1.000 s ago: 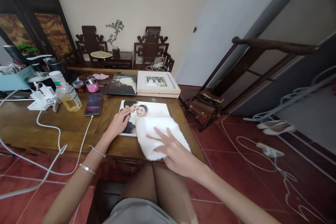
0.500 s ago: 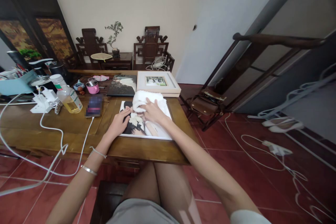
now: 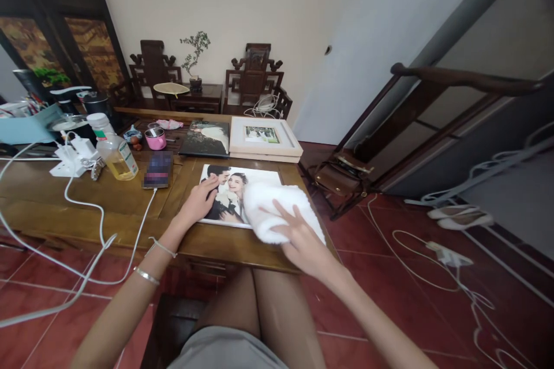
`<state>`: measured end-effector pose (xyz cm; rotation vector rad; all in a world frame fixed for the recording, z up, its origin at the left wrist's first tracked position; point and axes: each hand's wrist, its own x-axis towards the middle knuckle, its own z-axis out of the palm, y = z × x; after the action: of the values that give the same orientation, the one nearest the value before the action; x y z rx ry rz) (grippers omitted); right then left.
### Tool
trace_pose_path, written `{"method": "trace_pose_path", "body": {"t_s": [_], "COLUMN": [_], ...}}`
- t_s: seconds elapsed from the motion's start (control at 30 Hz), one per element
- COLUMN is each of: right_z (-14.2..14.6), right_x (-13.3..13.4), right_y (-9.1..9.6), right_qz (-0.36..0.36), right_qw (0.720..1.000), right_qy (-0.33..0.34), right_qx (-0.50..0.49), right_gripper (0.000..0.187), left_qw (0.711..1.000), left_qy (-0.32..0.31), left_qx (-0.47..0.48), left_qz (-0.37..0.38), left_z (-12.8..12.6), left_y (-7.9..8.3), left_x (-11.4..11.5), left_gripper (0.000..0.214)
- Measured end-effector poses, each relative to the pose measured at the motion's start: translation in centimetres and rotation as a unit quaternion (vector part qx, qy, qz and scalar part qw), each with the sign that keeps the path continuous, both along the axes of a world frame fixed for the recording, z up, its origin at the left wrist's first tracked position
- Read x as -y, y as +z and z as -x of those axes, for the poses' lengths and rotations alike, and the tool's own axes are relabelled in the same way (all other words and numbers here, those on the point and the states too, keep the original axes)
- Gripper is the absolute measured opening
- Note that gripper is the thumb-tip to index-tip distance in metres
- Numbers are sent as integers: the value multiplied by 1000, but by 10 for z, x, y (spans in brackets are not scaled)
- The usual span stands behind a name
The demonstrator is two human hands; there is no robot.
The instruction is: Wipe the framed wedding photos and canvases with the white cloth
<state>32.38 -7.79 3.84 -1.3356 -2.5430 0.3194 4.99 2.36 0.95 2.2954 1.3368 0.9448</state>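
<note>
Apparently steadying the photo [image 3: 231,200] on the counter [image 3: 125,199], left hand [image 3: 199,200] lies open at its left edge; right hand [image 3: 302,242], fingers spread, rests on white cloth [image 3: 269,196] over its right side, likely keeping cloth flat.

Fluffy folded cloth [image 3: 282,194]: plain white. Flat rectangular photo print [image 3: 229,199] shows black and white clothing on a pale ground. Boxy rectangular picture frame [image 3: 239,137]: cream sides, white border, green-and-white picture. Thin dark rectangular panel [image 3: 205,139] carries a whitish patch. Small round mug [image 3: 154,140]: pink. Clear bottle [image 3: 113,153] shows yellow liquid, white cap. Glossy wooden table [image 3: 130,207]: olive-brown. Tiled floor [image 3: 363,245]: brick red, pale grid lines.
</note>
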Motion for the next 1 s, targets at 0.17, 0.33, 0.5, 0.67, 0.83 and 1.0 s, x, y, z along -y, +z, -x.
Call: {"method": "trace_pose_path", "body": {"t_s": [0.17,0.33,0.5,0.67,0.83,1.0], "right_z": [17,70,75,21,-5,47], "right_x": [-69,-89,-32,12,-9,-50], "right_y": [6,21,19,6,1,14], "right_qz": [-3,-11,-4,17,9,-9], "right_qw": [996,997,999,1000,995,992], "right_qy": [-86,-48,39,25,-100,-117], "right_qx": [30,57,35,7,20,54], "right_gripper": [57,56,61,63,60,54], "left_qw": [1000,1000,1000,1000,1000,998], "left_qy": [0,-2,-14,5,0,20], "left_qx": [-10,-5,7,14,1,56], "left_qz": [0,-4,-1,9,4,12], "left_z": [1,1,1,0,-1,-1], "left_y": [2,6,8,3,0,8], "left_x": [0,2,3,2,1,4], "left_gripper": [43,42,42,43,44,41]}}
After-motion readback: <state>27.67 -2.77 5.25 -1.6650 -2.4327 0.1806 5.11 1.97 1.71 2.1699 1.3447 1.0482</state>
